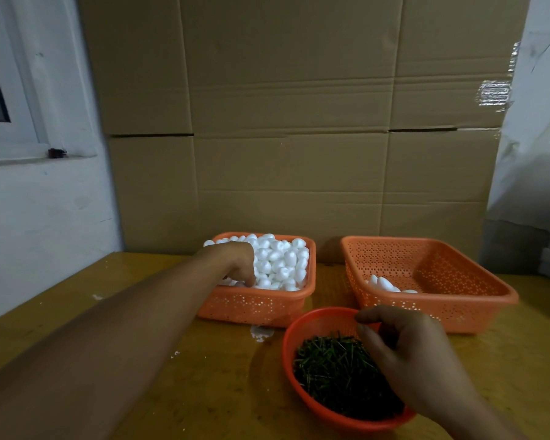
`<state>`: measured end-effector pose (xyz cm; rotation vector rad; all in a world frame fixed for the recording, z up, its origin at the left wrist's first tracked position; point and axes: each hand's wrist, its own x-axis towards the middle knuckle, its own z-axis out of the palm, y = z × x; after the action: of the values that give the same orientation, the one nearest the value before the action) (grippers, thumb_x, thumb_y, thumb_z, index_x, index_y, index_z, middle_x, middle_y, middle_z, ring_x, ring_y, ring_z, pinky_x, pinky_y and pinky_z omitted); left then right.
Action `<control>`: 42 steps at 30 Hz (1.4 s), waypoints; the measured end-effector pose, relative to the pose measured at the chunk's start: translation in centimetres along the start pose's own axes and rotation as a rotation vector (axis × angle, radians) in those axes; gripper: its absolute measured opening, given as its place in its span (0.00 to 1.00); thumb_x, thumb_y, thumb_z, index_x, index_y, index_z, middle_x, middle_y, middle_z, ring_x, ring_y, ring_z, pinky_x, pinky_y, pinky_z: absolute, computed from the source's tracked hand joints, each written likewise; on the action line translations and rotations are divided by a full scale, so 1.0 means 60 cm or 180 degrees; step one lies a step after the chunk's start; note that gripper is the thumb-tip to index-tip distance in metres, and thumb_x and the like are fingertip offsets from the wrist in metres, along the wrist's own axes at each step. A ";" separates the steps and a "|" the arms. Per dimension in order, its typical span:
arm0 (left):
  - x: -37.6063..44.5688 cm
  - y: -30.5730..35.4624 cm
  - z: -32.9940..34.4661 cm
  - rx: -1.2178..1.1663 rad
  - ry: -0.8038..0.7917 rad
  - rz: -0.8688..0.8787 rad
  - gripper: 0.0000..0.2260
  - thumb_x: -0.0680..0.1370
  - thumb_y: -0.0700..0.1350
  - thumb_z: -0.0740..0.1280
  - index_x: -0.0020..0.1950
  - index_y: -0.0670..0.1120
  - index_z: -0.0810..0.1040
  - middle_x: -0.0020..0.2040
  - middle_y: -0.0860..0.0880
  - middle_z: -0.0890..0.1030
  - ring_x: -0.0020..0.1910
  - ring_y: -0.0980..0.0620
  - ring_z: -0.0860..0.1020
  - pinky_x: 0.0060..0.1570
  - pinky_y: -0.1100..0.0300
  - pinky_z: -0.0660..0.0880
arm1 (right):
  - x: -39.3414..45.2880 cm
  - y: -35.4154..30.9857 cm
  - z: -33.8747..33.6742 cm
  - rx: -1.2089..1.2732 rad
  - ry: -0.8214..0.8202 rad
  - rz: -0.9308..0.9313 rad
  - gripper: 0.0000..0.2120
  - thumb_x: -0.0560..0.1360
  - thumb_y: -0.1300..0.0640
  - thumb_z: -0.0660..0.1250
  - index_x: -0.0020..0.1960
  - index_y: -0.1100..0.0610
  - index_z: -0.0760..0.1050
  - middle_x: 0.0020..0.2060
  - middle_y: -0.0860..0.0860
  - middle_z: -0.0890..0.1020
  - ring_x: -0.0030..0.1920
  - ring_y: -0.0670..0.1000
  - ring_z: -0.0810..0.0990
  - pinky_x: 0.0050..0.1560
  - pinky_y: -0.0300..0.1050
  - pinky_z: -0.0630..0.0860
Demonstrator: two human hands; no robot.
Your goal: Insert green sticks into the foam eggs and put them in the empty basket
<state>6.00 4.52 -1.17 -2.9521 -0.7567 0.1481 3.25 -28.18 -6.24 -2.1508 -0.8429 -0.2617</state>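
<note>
Foam eggs (278, 262) fill the left orange basket (254, 304) on the wooden table (204, 376); the left hand (240, 262) reaches down among them, fingers curled, though whether they grip an egg cannot be told; the right hand (404, 350) hovers over the green sticks (334, 366) in the round red bowl (291, 338), fingers curled, contents unclear; a few eggs (386, 284) lie in the right basket (442, 308).
</note>
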 end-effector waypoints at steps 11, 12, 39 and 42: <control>0.033 -0.008 0.020 -0.0055 0.0147 -0.0058 0.48 0.66 0.57 0.77 0.79 0.50 0.54 0.77 0.51 0.63 0.74 0.48 0.65 0.60 0.53 0.70 | 0.000 0.006 0.006 -0.0010 0.0002 0.0006 0.05 0.76 0.52 0.71 0.51 0.45 0.83 0.29 0.43 0.82 0.23 0.43 0.75 0.25 0.45 0.70; 0.033 -0.007 0.019 -0.0071 0.0141 -0.0064 0.47 0.66 0.56 0.77 0.78 0.51 0.56 0.76 0.51 0.64 0.73 0.48 0.66 0.58 0.54 0.70 | 0.000 0.007 0.007 -0.0020 0.0009 0.0002 0.05 0.76 0.52 0.71 0.50 0.45 0.83 0.29 0.43 0.82 0.23 0.43 0.75 0.25 0.45 0.69; -0.010 -0.003 -0.019 -0.1329 0.0133 0.0019 0.20 0.66 0.54 0.77 0.51 0.45 0.78 0.39 0.47 0.86 0.39 0.47 0.86 0.42 0.52 0.82 | 0.001 0.005 -0.002 -0.0149 0.0028 0.0040 0.06 0.76 0.51 0.71 0.52 0.45 0.84 0.29 0.45 0.82 0.25 0.41 0.77 0.27 0.42 0.72; -0.031 0.005 -0.016 -0.1931 0.0775 0.0141 0.12 0.70 0.48 0.77 0.45 0.46 0.76 0.37 0.46 0.84 0.35 0.48 0.85 0.33 0.55 0.76 | 0.000 0.003 -0.001 -0.0151 -0.0031 0.0046 0.06 0.76 0.52 0.71 0.53 0.45 0.83 0.30 0.45 0.82 0.25 0.42 0.77 0.27 0.44 0.74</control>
<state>4.67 3.29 -0.13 -3.4446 -0.8156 -0.5222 3.35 -28.30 -6.28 -2.2030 -0.8342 -0.2664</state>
